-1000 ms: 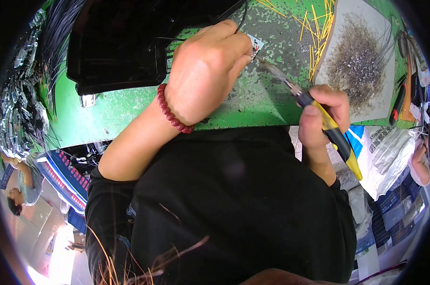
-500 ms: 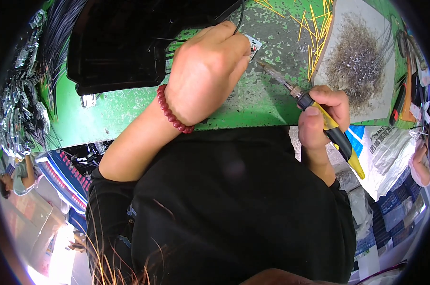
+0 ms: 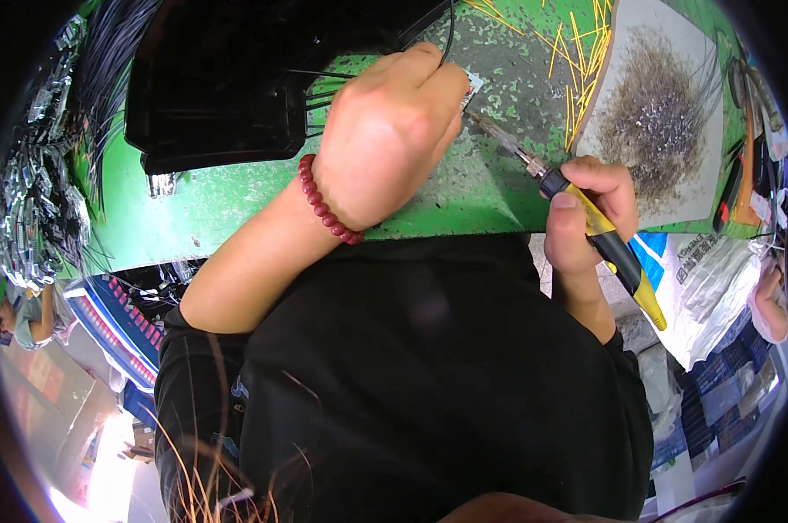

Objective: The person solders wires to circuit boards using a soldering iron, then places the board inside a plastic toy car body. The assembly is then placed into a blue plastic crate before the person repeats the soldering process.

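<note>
A small circuit board (image 3: 473, 84), pale with reddish marks, is showing at the upper centre of the frame, mostly disappearing under my left hand (image 3: 392, 122). Compared with half a second ago, that hand is lying slightly farther right, and its fingers are covering more of the board, so less of its face is showing. Those fingers are bunching closely together as if pinching, but their tips are hiding beneath the hand, so I cannot tell what they are gripping.

My right hand (image 3: 571, 237) is closing its thumb and fingers around a yellow-and-black soldering iron (image 3: 605, 237). The tip is pointing up and left, hovering just below the board's visible edge; I cannot tell whether it is touching. It is keeping close to its earlier place, so I am judging this a small adjustment of the left hand's hold, with both hands staying on one spot of work.

A red bead bracelet (image 3: 322, 209) is circling my left wrist. A black plastic housing (image 3: 211, 96) is filling the upper left, yellow wires (image 3: 577, 65) are lying to the upper right, and the green table (image 3: 463, 205) is carrying everything.
</note>
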Demonstrator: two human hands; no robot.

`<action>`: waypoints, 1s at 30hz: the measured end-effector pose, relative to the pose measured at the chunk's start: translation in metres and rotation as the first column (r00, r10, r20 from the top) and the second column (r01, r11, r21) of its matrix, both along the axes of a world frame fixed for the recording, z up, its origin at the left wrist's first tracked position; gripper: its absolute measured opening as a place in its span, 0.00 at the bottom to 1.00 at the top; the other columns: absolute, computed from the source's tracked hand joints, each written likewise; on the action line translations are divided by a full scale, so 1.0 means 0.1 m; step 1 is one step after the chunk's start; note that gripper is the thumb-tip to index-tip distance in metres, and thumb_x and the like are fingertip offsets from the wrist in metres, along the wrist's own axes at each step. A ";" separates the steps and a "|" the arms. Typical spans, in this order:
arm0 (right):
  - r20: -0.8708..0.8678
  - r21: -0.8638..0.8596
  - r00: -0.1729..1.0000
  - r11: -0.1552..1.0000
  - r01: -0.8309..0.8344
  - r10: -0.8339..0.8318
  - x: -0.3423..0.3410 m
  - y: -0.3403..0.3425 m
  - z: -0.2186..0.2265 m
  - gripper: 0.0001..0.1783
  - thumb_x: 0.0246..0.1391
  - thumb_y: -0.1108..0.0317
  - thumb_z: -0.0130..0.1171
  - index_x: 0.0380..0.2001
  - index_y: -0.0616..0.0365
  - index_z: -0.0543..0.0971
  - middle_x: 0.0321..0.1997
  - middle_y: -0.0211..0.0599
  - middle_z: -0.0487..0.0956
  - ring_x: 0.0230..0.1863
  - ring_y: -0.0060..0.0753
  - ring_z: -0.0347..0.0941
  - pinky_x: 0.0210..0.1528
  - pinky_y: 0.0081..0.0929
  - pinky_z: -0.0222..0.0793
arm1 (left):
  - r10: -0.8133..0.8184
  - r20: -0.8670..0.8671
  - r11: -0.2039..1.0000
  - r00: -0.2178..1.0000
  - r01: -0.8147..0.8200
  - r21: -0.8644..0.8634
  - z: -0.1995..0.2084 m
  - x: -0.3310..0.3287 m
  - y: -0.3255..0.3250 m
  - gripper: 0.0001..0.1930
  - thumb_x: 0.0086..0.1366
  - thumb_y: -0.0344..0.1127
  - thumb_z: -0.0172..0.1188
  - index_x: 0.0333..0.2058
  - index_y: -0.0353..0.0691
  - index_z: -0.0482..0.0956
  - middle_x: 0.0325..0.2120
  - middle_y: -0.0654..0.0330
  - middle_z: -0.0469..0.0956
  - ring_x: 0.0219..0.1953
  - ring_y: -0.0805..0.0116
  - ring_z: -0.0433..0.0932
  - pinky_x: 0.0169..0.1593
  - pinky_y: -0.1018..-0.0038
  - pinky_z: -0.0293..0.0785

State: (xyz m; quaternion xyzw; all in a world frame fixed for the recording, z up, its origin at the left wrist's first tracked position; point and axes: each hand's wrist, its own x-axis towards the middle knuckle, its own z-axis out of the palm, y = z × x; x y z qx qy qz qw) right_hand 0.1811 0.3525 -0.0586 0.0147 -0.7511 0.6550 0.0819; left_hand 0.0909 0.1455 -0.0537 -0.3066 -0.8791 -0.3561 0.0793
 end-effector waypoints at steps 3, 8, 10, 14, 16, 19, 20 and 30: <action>0.014 0.009 1.000 1.000 -0.001 0.001 0.00 -0.01 0.01 0.12 0.49 0.70 0.63 0.35 0.63 0.73 0.29 0.31 0.73 0.27 0.15 0.64 0.30 0.16 0.60 | 0.000 0.005 1.000 1.000 0.000 -0.006 0.00 0.01 0.01 0.06 0.50 0.22 0.61 0.26 0.37 0.73 0.24 0.56 0.70 0.25 0.55 0.73 0.28 0.67 0.71; 0.056 0.068 0.998 0.998 0.017 -0.021 -0.02 -0.03 0.05 0.12 0.48 0.70 0.64 0.34 0.63 0.75 0.28 0.30 0.74 0.27 0.15 0.66 0.29 0.16 0.61 | -0.002 0.005 1.000 1.000 0.002 -0.002 -0.01 0.00 0.00 0.06 0.51 0.22 0.61 0.26 0.37 0.73 0.24 0.55 0.70 0.26 0.55 0.73 0.29 0.67 0.71; 0.034 0.063 0.999 0.997 0.032 -0.034 -0.02 -0.04 0.02 0.12 0.48 0.70 0.65 0.33 0.63 0.75 0.28 0.30 0.74 0.26 0.15 0.66 0.28 0.16 0.61 | -0.001 0.010 1.000 1.000 0.002 -0.013 0.00 0.00 0.00 0.06 0.51 0.22 0.61 0.26 0.37 0.73 0.25 0.55 0.70 0.26 0.55 0.73 0.29 0.67 0.71; 0.034 0.065 0.999 0.998 0.016 -0.019 -0.02 -0.02 0.01 0.13 0.48 0.69 0.65 0.35 0.63 0.75 0.29 0.31 0.74 0.27 0.15 0.66 0.29 0.16 0.61 | -0.005 0.040 1.000 0.999 0.005 -0.009 0.02 0.00 0.00 0.06 0.52 0.22 0.61 0.27 0.37 0.74 0.25 0.55 0.70 0.26 0.55 0.74 0.29 0.67 0.71; 0.029 -0.008 0.999 1.000 0.026 -0.025 0.00 -0.04 0.02 0.13 0.49 0.68 0.64 0.35 0.63 0.74 0.29 0.31 0.73 0.27 0.16 0.65 0.30 0.17 0.60 | -0.010 0.042 1.000 0.999 0.010 -0.020 0.03 0.00 -0.01 0.06 0.52 0.22 0.61 0.27 0.37 0.74 0.25 0.55 0.71 0.26 0.55 0.74 0.29 0.67 0.71; -0.006 -0.101 1.000 0.995 0.023 -0.024 0.04 0.00 -0.02 0.14 0.50 0.68 0.63 0.36 0.63 0.72 0.30 0.33 0.72 0.28 0.17 0.63 0.31 0.18 0.59 | -0.013 0.041 1.000 0.999 0.013 -0.010 0.04 0.00 0.00 0.06 0.52 0.21 0.61 0.27 0.36 0.74 0.25 0.55 0.71 0.26 0.54 0.74 0.29 0.67 0.71; -0.037 -0.118 0.999 0.993 0.014 -0.019 0.05 0.02 -0.05 0.15 0.50 0.68 0.63 0.37 0.63 0.71 0.31 0.34 0.72 0.29 0.18 0.62 0.32 0.19 0.58 | -0.014 0.041 1.000 0.999 0.015 -0.010 0.03 0.00 0.00 0.06 0.52 0.21 0.61 0.27 0.36 0.74 0.25 0.55 0.71 0.26 0.54 0.74 0.29 0.67 0.71; -0.019 -0.207 0.992 0.971 0.119 -0.126 0.02 -0.07 -0.01 0.22 0.51 0.70 0.66 0.46 0.63 0.68 0.33 0.35 0.73 0.34 0.19 0.67 0.39 0.21 0.64 | -0.016 0.048 0.999 0.999 0.018 -0.042 0.04 0.00 0.00 0.06 0.52 0.22 0.61 0.25 0.36 0.72 0.24 0.54 0.70 0.27 0.54 0.74 0.29 0.65 0.72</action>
